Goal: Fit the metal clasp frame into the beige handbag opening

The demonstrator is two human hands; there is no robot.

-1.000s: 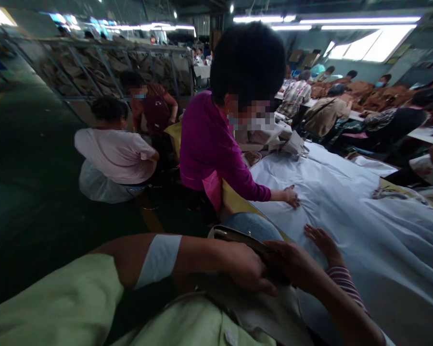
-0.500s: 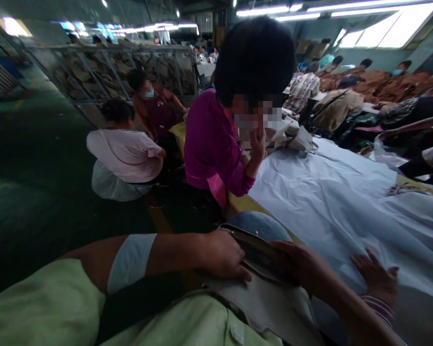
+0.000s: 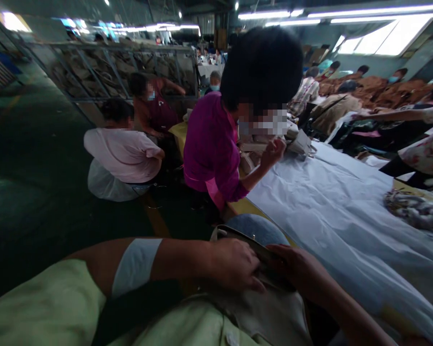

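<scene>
Both hands on the bag's top edge at desk's near end: left hand (image 3: 236, 264) and right hand (image 3: 296, 269) each closed in a grip on the bag (image 3: 260, 307). White cloth (image 3: 332, 202) lies spread alongside, untouched.

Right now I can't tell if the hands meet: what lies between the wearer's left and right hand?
In the head view, a flat dark piece with a pale edge lies between left hand and right hand; both grip it.

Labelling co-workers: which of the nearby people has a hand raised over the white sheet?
The person in the magenta long-sleeved top, nearest the camera, with a fist lifted above the white fabric sheet. The person in the pale pink T-shirt faces away, farther back.
</scene>
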